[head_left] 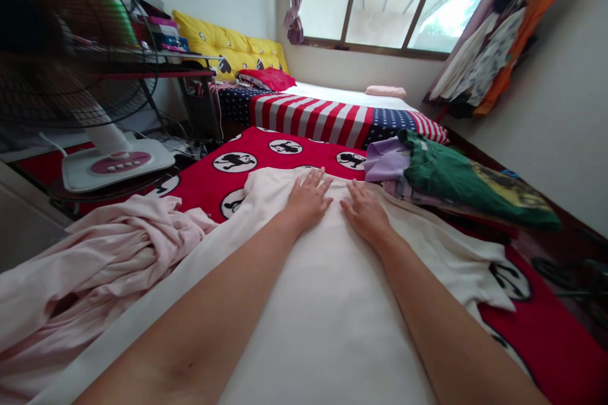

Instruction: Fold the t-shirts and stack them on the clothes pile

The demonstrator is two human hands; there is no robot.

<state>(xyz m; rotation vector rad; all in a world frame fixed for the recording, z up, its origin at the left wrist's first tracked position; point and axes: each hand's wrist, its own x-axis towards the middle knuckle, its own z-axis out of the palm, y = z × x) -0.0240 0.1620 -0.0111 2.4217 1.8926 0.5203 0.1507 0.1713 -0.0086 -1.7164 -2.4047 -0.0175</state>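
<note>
A white garment (pixel 327 316), which looks like a shirt, lies spread over a red patterned blanket (pixel 259 145). My left hand (pixel 310 198) rests flat near its far edge, fingers stretched out and slightly spread. Just to the right, my right hand (pixel 365 210) lies palm down on the same cloth, also with fingers extended. A small gap of white fabric separates the two hands. One short sleeve (pixel 484 275) shows at the right. Neither hand grips anything.
Crumpled pale pink cloth (pixel 142 247) lies at the left. Folded clothes, a green one (pixel 456 171) and a lilac one (pixel 387 158), are stacked at the right. A standing fan (pixel 118 161) is at the left. Beyond is another bed with a striped, starred cover (pixel 308 117).
</note>
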